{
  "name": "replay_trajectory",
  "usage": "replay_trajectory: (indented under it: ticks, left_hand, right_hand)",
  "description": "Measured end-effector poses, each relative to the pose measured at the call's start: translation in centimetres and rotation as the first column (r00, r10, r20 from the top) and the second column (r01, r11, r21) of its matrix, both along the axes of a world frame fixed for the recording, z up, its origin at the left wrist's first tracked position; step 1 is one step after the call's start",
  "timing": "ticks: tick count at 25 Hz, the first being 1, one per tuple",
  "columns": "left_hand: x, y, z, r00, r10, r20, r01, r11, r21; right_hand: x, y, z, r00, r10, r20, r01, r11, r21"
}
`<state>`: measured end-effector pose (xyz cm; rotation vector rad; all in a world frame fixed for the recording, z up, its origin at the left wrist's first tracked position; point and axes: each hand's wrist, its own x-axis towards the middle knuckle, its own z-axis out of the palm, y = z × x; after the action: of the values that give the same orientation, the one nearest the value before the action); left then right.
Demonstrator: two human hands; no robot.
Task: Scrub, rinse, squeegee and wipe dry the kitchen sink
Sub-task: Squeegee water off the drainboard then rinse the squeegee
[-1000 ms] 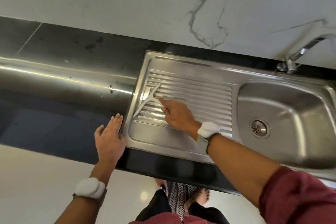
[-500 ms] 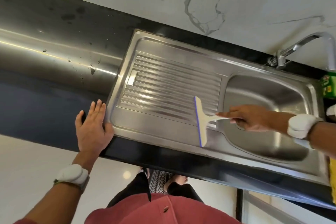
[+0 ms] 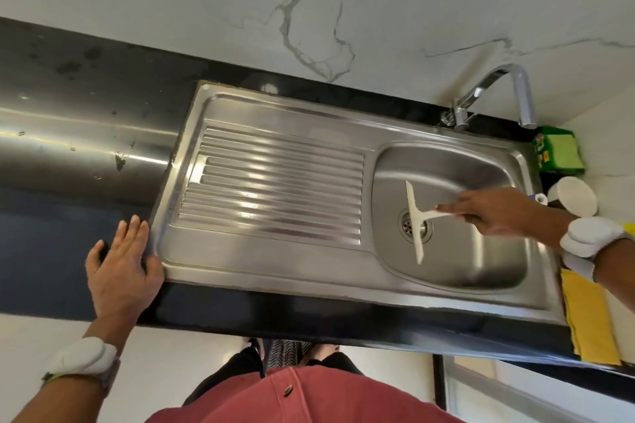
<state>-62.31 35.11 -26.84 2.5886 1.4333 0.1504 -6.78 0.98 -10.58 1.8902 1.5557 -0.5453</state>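
While the left hand is lying flat with fingers straight on the dark table, just touching the sink's near left corner, the right hand is pinching the handle of a white squeegee. Its blade is sitting inside the basin, crossing over the drain. Left of the basin, the ribbed drainboard is catching glare. A yellow cloth is lying at the sink's right edge. Farther back, a green sponge pack and a chrome tap are standing by the marble wall.
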Motion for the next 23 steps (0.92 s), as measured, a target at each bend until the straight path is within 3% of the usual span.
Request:
replay_trajectory:
  ticks: [2, 4, 6, 9, 11, 15, 23]
  left_hand:
    - [0.6, 0.5, 0.4, 1.0, -0.008, 0.003, 0.008, 0.999, 0.031]
    - [1.9, 1.8, 1.3, 0.999, -0.032, 0.026, 0.03, 0.998, 0.054]
    - [3.7, 3.6, 2.4, 0.997, -0.049, 0.063, 0.045, 0.996, 0.077]
    - [5.9, 6.2, 2.6, 0.991, -0.083, 0.103, 0.075, 0.994, 0.084]
    - [5.8, 7.1, 1.6, 0.991, -0.066, 0.118, 0.059, 0.996, 0.06]
    - [5.0, 7.9, -0.1, 0.992, -0.033, 0.125, 0.031, 0.999, 0.018]
    - [4.7, 8.8, -1.1, 0.993, -0.079, 0.083, 0.08, 0.997, -0.006]
  right_hand:
    - [-1.5, 2.0, -0.3, 0.984, -0.161, -0.079, 0.175, 0.962, 0.212]
    - [-5.0, 6.0, -1.7, 0.929, -0.262, -0.263, 0.347, 0.865, 0.362]
    - [-10.3, 11.8, -3.4, 0.806, -0.231, -0.545, 0.509, 0.74, 0.439]
    - [-20.1, 20.9, -6.3, 0.625, -0.111, -0.772, 0.605, 0.695, 0.389]
    - [-25.3, 25.6, -7.8, 0.612, -0.115, -0.782, 0.597, 0.716, 0.363]
    - [-26.5, 27.2, -9.2, 0.752, -0.119, -0.649, 0.475, 0.78, 0.408]
    - [-10.9, 9.7, -6.3, 0.836, -0.36, -0.415, 0.493, 0.825, 0.277]
